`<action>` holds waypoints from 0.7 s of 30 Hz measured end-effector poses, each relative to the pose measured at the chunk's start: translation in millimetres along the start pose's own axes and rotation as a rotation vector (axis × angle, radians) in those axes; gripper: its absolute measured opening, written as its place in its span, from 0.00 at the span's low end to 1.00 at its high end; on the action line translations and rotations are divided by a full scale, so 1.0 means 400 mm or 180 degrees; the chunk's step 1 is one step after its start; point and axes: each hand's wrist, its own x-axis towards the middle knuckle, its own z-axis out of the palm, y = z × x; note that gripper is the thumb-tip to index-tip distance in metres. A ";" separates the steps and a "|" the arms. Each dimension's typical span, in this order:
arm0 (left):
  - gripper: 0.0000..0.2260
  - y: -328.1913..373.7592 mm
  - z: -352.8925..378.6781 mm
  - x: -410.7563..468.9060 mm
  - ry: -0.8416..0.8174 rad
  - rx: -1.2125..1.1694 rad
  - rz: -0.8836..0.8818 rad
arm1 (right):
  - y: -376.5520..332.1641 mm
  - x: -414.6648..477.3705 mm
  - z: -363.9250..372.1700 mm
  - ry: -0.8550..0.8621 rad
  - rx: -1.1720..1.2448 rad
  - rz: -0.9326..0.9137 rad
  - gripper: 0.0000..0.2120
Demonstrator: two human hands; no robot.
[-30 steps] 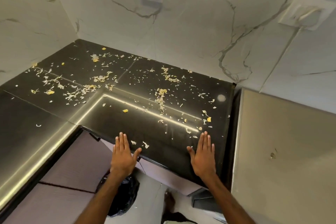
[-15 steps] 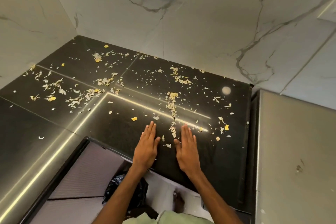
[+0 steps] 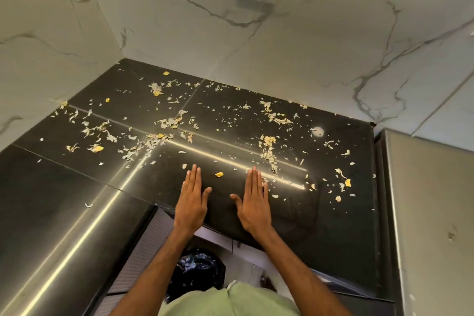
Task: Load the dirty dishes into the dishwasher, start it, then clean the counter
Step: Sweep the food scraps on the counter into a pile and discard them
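The black worktop (image 3: 320, 226) fills the corner under the marble walls, strewn with pale and yellow scraps (image 3: 164, 137) across its back and right parts. The left hand (image 3: 191, 202) and right hand (image 3: 255, 204) lie flat on its near edge, palms down, fingers straight and together, holding nothing. Half a second ago they lay close together; now they sit farther apart, with a yellow scrap (image 3: 219, 174) between the fingertips. A black bin bag (image 3: 196, 268) sits on the floor below.
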 end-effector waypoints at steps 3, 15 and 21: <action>0.30 -0.045 -0.047 -0.002 0.0162 -0.0098 -0.0122 | 0.004 -0.007 -0.008 0.0244 0.0201 0.0263 0.41; 0.30 -0.173 -0.170 -0.121 0.0606 -0.0308 -0.0839 | -0.184 0.088 0.058 0.0039 -0.0378 -0.0709 0.40; 0.28 -0.297 -0.267 -0.226 0.1572 -0.0617 -0.1885 | -0.455 0.138 0.117 -0.0578 -0.0517 -0.2564 0.40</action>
